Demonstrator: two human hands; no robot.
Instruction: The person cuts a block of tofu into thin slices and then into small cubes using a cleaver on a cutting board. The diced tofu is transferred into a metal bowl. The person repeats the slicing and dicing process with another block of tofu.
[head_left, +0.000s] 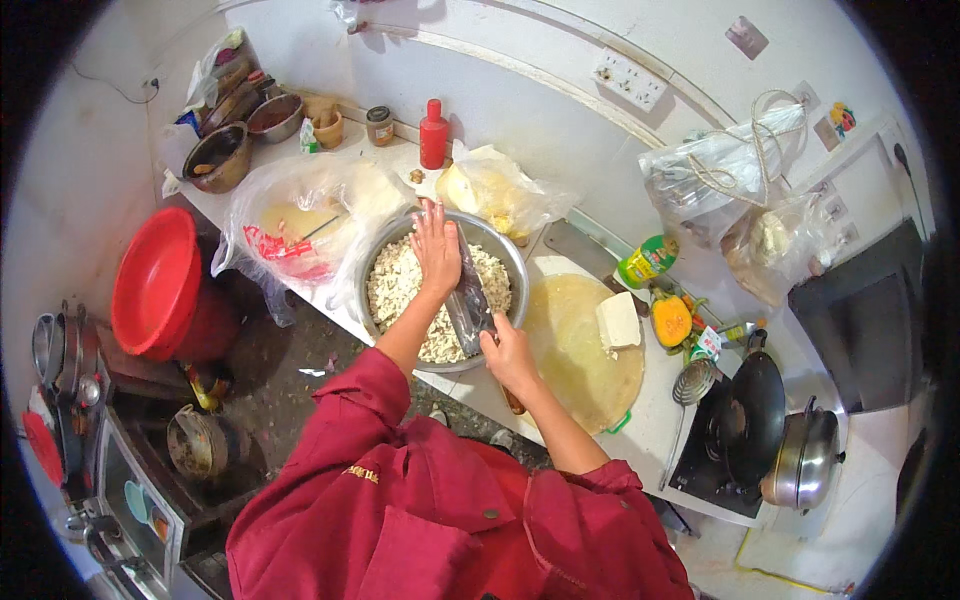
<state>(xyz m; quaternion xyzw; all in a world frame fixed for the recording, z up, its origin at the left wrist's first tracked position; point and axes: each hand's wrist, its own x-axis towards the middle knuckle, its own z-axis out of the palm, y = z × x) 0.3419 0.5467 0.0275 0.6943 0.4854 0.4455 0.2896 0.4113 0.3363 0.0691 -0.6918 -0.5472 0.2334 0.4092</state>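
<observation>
My right hand (510, 356) is closed round the handle of a broad-bladed knife (470, 296), with a brown wooden handle end showing below my fist. The dark, shiny blade lies slanted over a large metal basin (519, 259). Small chopped whitish pieces (397, 289) fill much of the basin. My left hand (439, 251) is spread flat over the basin beside the blade's far part, its thumb at the blade. Whether its palm presses on the blade is hidden. Right of the basin is a round cutting board (570, 352) with a white block resembling tofu (620, 321) on it.
Plastic bags (315, 214) crowd the basin's left, and another bag (499, 184) lies behind. Another broad blade (577, 247), a green-yellow bottle (646, 261) and cut pumpkin (671, 319) lie right. Farther right are a black wok (754, 420) and steel pot (814, 457). Red basins (157, 281) stand left.
</observation>
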